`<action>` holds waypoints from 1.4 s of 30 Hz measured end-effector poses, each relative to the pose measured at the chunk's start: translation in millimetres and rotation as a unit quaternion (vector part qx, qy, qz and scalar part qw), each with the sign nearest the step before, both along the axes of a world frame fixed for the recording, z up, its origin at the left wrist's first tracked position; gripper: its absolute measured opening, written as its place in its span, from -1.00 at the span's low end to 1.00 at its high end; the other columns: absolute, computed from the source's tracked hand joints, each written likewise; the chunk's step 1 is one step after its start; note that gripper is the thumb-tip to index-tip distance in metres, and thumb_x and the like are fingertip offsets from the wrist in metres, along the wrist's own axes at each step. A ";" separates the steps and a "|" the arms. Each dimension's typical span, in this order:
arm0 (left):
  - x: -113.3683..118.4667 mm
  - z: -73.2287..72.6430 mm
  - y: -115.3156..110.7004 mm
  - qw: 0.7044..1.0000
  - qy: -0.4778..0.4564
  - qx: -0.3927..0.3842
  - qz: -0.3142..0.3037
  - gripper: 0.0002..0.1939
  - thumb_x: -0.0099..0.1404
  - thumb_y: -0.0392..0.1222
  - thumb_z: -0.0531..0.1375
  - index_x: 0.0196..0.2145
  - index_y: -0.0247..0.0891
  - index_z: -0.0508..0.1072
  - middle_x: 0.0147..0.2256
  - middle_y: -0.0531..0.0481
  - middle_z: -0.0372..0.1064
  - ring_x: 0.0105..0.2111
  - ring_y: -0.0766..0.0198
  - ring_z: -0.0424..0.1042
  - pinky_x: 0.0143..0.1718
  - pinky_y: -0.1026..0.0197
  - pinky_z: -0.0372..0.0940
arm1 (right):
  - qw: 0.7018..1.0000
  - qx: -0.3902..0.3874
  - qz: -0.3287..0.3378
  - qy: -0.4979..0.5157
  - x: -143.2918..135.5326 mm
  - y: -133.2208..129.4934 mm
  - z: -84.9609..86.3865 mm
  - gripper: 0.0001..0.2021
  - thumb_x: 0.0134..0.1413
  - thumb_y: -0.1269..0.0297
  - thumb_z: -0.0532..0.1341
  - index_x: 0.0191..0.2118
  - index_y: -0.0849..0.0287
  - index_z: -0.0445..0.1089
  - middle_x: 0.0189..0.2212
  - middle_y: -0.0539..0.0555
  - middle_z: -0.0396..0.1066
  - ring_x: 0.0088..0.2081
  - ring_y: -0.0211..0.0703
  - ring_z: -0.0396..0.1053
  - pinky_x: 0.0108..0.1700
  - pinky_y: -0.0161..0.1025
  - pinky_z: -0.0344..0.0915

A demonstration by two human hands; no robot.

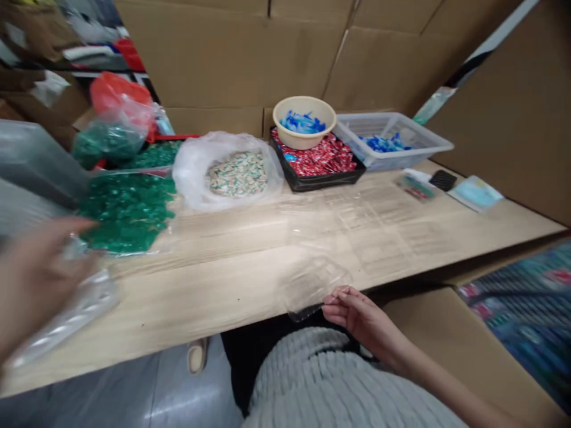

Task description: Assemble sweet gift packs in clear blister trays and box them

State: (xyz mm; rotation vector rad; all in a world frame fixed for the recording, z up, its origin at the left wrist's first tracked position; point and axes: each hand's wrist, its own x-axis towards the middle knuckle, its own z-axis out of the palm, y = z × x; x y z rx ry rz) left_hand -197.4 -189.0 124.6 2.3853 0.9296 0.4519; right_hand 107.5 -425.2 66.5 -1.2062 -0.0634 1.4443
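Note:
My right hand (350, 309) pinches the edge of a clear plastic tray (314, 282) at the table's front edge. At the far left, my left hand (49, 267) is blurred, with thumb and fingers apart, over a clear plastic piece (74, 315) and beside stacked clear trays (35, 172). Whether it touches them I cannot tell. Green packets (127, 208) lie just beyond it. More clear trays (379, 232) rest on the table right of centre, hard to make out against the wood.
Along the back stand a white bag of small pieces (238, 173), a black tray of red packets (323, 157) under a cream bowl (304, 122), and a clear bin (392, 142) with blue packets. An open carton (428, 321) is at the lower right.

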 end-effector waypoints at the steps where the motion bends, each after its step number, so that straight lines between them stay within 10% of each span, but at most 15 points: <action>1: 19.3 -6.8 -22.3 1.000 0.003 -0.004 -0.015 -0.53 0.20 0.12 0.00 0.04 -0.03 0.24 -0.03 0.06 0.31 -0.01 0.13 0.27 -0.06 0.11 0.27 | 1.000 -0.011 -0.012 0.007 3.0 -7.0 -3.6 -0.84 -0.14 0.28 0.29 -0.45 0.22 0.32 -0.43 0.05 0.47 -0.38 -0.22 0.45 -0.26 -0.29 0.35; 5: 125.4 -60.1 -103.0 0.966 0.062 0.004 -0.252 -0.47 0.19 0.07 0.07 0.08 -0.17 0.21 0.10 -0.08 0.16 0.08 0.11 0.15 0.08 0.07 0.14 | 0.998 -0.066 -0.004 0.008 15.4 -20.9 -20.6 -0.86 -0.12 0.31 0.26 -0.40 0.24 0.32 -0.41 0.10 0.46 -0.33 -0.21 0.45 -0.22 -0.28 0.35; 9: 190.6 -97.4 -123.0 0.962 0.100 0.089 -0.238 -0.62 0.25 -0.15 0.04 0.02 -0.25 0.29 0.12 -0.16 0.11 0.12 0.04 0.06 0.13 -0.02 0.00 | 0.950 -0.167 0.145 -0.220 38.1 -26.5 -27.3 -0.85 -0.01 0.24 0.14 -0.41 0.23 0.30 -0.50 0.07 0.41 -0.53 -0.20 0.40 -0.41 -0.22 0.35; 14: 221.1 -79.6 -73.9 0.967 0.072 0.118 -0.214 -0.62 0.26 -0.08 0.02 -0.01 -0.26 0.32 0.08 -0.17 0.15 0.07 0.12 0.12 0.09 0.08 0.08 | 0.665 0.007 0.193 -0.722 80.0 -27.7 -31.5 -0.68 0.07 0.17 0.05 -0.13 0.23 0.36 -0.18 0.23 0.38 -0.12 0.00 0.33 -0.06 -0.03 0.24; 17: 264.3 -75.8 -33.6 0.978 0.080 0.134 -0.141 -0.53 0.26 0.00 -0.01 0.06 -0.28 0.25 0.10 -0.19 0.12 0.09 0.11 0.10 0.10 0.04 0.04 | 0.515 0.078 0.261 -0.813 97.1 -13.0 -46.0 -0.48 -0.01 0.09 0.15 0.09 0.18 0.21 0.11 0.28 0.13 0.14 0.18 0.02 0.11 0.15 -0.01; 19: 289.7 -84.0 -14.2 0.979 0.125 0.132 -0.089 -0.45 0.23 0.09 0.00 0.09 -0.24 0.21 0.15 -0.18 0.03 0.15 0.00 -0.02 0.13 -0.09 -0.06 | 0.467 0.107 0.321 -0.817 101.2 1.5 -57.6 -0.39 -0.04 0.03 0.17 0.15 0.13 0.13 0.17 0.25 0.04 0.19 0.22 -0.11 0.14 0.22 -0.15; 22: 294.8 -103.8 -6.2 0.974 0.184 0.128 -0.040 -0.40 0.21 0.17 -0.03 0.12 -0.18 0.16 0.20 -0.14 -0.05 0.19 -0.08 -0.12 0.13 -0.20 -0.17 | 0.457 0.153 0.380 -0.789 95.3 24.1 -68.8 -0.36 -0.01 -0.05 0.11 0.18 0.09 0.06 0.18 0.22 0.01 0.22 0.17 -0.19 0.17 0.19 -0.23; 26: 241.8 -123.9 -14.4 0.965 0.210 0.156 0.028 -0.37 0.24 0.15 -0.09 0.15 -0.26 0.09 0.19 -0.21 -0.05 0.19 -0.03 -0.09 0.11 -0.14 -0.09 | 0.466 0.246 0.417 -0.740 63.1 49.0 -66.8 -0.36 0.02 -0.12 0.04 0.18 0.09 0.05 0.20 0.23 -0.04 0.23 0.14 -0.20 0.18 0.15 -0.29; 32: 190.3 -119.5 -1.8 0.958 0.191 0.206 0.060 -0.40 0.23 0.08 -0.02 0.13 -0.30 0.12 0.17 -0.28 -0.03 0.17 -0.06 -0.05 0.09 -0.15 -0.05 | 0.445 0.326 0.375 -0.745 56.6 72.2 -52.7 -0.33 -0.01 -0.19 0.01 0.17 0.06 0.04 0.17 0.15 0.04 0.21 0.05 -0.12 0.20 0.06 -0.20; 35: 243.2 -98.6 -2.9 0.963 0.129 0.237 0.028 -0.42 0.22 0.06 0.01 0.10 -0.34 0.15 0.16 -0.33 -0.05 0.16 -0.08 -0.06 0.10 -0.17 -0.06 | 0.474 0.208 0.234 -0.823 148.8 69.6 -53.3 -0.41 0.05 -0.08 0.01 0.14 0.13 0.10 0.12 0.21 0.13 0.16 0.03 0.00 0.14 0.08 -0.04; 38: 344.6 -76.4 -30.9 0.970 0.078 0.192 -0.124 -0.42 0.24 0.08 -0.02 0.11 -0.33 0.14 0.17 -0.30 -0.05 0.18 0.00 -0.08 0.14 -0.09 -0.08 | 0.484 -0.046 0.080 -0.870 280.6 59.2 -53.6 -0.45 0.04 0.06 0.10 0.07 0.33 0.19 0.06 0.39 0.15 0.11 0.18 0.06 0.08 0.16 0.00; 42: 471.8 -75.2 -88.8 0.960 0.093 0.084 -0.251 -0.12 -0.01 0.38 0.03 0.17 -0.18 0.07 0.24 -0.24 -0.25 0.21 -0.24 -0.31 0.11 -0.31 -0.26 | 0.461 -0.107 0.114 -0.874 409.7 75.0 -49.7 -0.51 0.08 0.10 0.07 0.12 0.18 0.15 0.15 0.24 0.05 0.16 0.15 -0.02 0.12 0.11 -0.06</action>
